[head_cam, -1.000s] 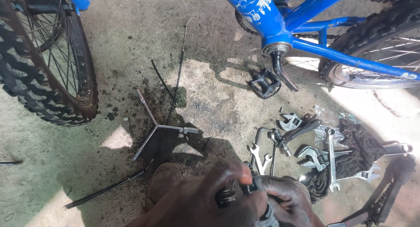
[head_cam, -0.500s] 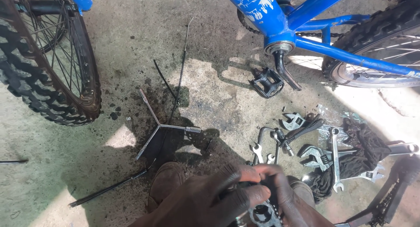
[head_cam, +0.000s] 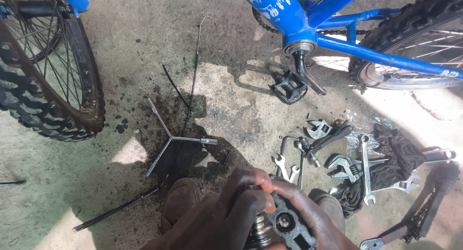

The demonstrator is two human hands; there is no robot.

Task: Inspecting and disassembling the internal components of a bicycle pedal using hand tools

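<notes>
Both hands meet at the bottom edge of the head view, closed around a black bicycle pedal [head_cam: 288,226]. The left hand [head_cam: 226,214] curls its fingers over the pedal's top and near side, its grip tight, with a ribbed metal part [head_cam: 259,230] showing just under the fingers. The right hand [head_cam: 316,216] wraps the pedal's far side, thumb and fingers pressed on the black body, so its grip is closed on the pedal too. The pedal's round axle hole faces up between the hands.

Just below the hands sit two brown shoes [head_cam: 179,202] on the stained concrete floor [head_cam: 130,62]. To the left lies a three-armed socket wrench [head_cam: 170,139], with a thin black cable [head_cam: 193,76] running past it. To the right, a scatter of spanners and adjustable wrenches [head_cam: 347,165] lies beside a black rag [head_cam: 398,158]. Farther off, a second pedal [head_cam: 288,87] hangs on the crank of a blue bicycle frame [head_cam: 308,23]. A knobbly front tyre [head_cam: 29,100] stands at the left edge.
</notes>
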